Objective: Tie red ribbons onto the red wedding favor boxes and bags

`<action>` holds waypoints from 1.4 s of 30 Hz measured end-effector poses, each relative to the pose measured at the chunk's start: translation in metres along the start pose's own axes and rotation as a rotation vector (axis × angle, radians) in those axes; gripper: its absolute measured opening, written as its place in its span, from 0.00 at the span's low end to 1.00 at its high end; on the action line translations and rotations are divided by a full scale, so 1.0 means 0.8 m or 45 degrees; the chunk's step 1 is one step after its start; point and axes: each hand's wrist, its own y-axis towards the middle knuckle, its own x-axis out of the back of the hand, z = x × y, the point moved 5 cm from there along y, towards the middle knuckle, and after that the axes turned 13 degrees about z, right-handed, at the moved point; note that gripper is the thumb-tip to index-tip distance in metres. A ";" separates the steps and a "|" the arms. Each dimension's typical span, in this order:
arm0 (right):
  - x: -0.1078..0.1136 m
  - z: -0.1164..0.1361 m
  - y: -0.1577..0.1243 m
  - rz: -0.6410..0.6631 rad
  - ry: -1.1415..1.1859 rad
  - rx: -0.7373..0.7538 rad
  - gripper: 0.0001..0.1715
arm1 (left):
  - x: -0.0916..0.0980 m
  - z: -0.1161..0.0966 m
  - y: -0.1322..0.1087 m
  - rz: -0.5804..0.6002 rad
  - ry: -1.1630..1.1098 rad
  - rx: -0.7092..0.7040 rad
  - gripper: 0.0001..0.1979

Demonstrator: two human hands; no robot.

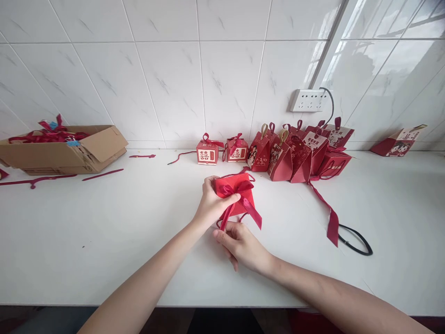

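A small red gift box [248, 188] with a shiny red ribbon bow on top is held above the white table, near the middle of the view. My left hand [215, 198] grips it from the left, its thumb pressing on the bow. Just below the box, my right hand [239, 241] pinches the lower left tail of the ribbon [225, 220] between thumb and fingers. The other tail hangs loose at the right. Dark red cords show at the top and bottom edges of the box.
Two small red boxes [207, 154] stand by the wall, beside several red gift boxes [301, 160]. A cardboard box [100, 148] of ribbons is at the left. Ribbon scraps [103, 174], a black loop [363, 241] and a lone box [399, 144] lie around; a power strip [308, 100] hangs above.
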 end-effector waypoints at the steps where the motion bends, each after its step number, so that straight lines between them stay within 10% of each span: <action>1: 0.000 0.000 0.000 0.000 -0.031 -0.013 0.21 | -0.002 0.001 0.000 0.031 0.014 0.037 0.29; 12: 0.000 0.033 -0.021 0.351 -0.461 0.154 0.21 | -0.003 -0.003 0.002 0.163 0.008 0.056 0.29; 18: 0.084 0.085 -0.057 -0.557 -1.253 0.746 0.09 | -0.005 -0.001 -0.004 0.251 -0.063 0.045 0.31; 23: 0.116 0.079 -0.054 -0.635 -1.562 0.674 0.13 | -0.006 -0.001 -0.006 0.254 -0.029 0.065 0.30; 34: 0.105 0.078 -0.052 -0.543 -1.149 0.652 0.05 | -0.009 -0.001 -0.006 0.267 0.015 0.056 0.32; 42: 0.115 0.060 -0.037 -0.606 -0.248 0.422 0.15 | -0.002 -0.013 -0.011 0.113 0.198 -0.231 0.29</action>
